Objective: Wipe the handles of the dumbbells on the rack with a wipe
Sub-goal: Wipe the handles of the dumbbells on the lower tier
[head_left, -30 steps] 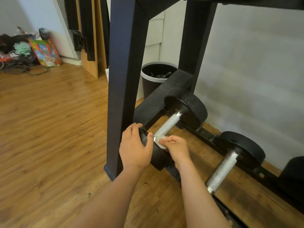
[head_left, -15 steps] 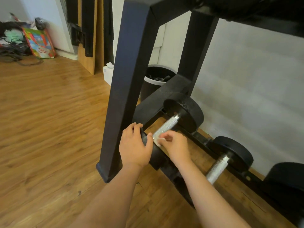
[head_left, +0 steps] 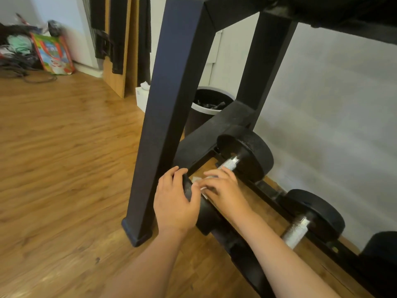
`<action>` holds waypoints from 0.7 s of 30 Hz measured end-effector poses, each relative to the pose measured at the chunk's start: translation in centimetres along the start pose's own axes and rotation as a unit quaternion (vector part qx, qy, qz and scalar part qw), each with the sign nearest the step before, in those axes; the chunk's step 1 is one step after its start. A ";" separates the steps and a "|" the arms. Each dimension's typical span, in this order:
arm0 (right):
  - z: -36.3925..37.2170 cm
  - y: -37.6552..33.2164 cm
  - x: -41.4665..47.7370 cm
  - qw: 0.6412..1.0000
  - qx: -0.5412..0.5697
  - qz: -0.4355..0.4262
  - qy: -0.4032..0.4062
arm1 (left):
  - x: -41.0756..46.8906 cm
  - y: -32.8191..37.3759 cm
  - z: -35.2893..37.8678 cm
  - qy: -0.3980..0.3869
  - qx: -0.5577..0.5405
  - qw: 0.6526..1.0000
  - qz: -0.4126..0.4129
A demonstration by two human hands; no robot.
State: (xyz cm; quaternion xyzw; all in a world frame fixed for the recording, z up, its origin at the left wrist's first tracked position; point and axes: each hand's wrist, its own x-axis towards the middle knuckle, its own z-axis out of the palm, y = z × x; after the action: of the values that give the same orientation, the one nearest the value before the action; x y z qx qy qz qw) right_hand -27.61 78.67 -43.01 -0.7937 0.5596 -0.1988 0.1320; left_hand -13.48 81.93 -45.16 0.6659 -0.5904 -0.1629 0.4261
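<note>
Far left, a bright bag (head_left: 53, 53) leans at the wall beside a heap of cables, well apart from the work. Bare wood floor (head_left: 64, 168) runs up to the rack (head_left: 169, 117), whose near leg stands just left of my hands. A bin (head_left: 206, 108) sits behind that leg.

My left hand (head_left: 174, 201) is cupped over the near end weight of the first dumbbell (head_left: 247, 155), fingers curled on its black rim, steadying it on the bottom rail. Just right of it, my right hand (head_left: 224, 190) lies over the handle (head_left: 229, 163), fingers bent round the bar with the wipe (head_left: 197, 181) trapped beneath. Only a pale corner of the wipe shows by the left thumb. A short knurled stretch of the bar is bare past the fingertips, against the far weight. Blur hides how firmly the fingers close.

Further right, the second dumbbell (head_left: 315, 214) rests on the same rail with its bar uncovered. I judge it not yet wiped.

What worries me:
- **The wipe slipping:** the knurling could snag it and drag it out from under my fingers, so that skin rubs steel instead.
- **A missed patch:** the bare stretch by the far weight is easy to skip.
- **The dumbbell rolling:** if my left hand slackens, the dumbbell may roll on the rail and nip a finger against the frame.
</note>
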 end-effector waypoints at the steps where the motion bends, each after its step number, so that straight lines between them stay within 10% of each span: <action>1: -0.3 0.6 0.2 1.000 0.004 0.014 0.009 | 0.0 0.0 0.0 -0.001 0.003 1.000 0.001; 17: 0.6 0.7 -0.6 0.997 0.044 0.041 -0.038 | -0.1 0.2 0.1 -0.010 0.012 1.000 -0.007; 21: -0.5 2.0 0.7 0.995 0.042 0.067 0.060 | 0.2 0.3 0.1 -0.006 0.015 1.000 0.003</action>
State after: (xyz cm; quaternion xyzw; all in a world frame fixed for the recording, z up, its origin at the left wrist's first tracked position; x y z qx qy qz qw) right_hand -29.27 77.32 -43.31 -0.7349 0.6095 -0.2602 0.1440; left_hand -13.69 81.74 -44.90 0.6694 -0.5971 -0.1571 0.4130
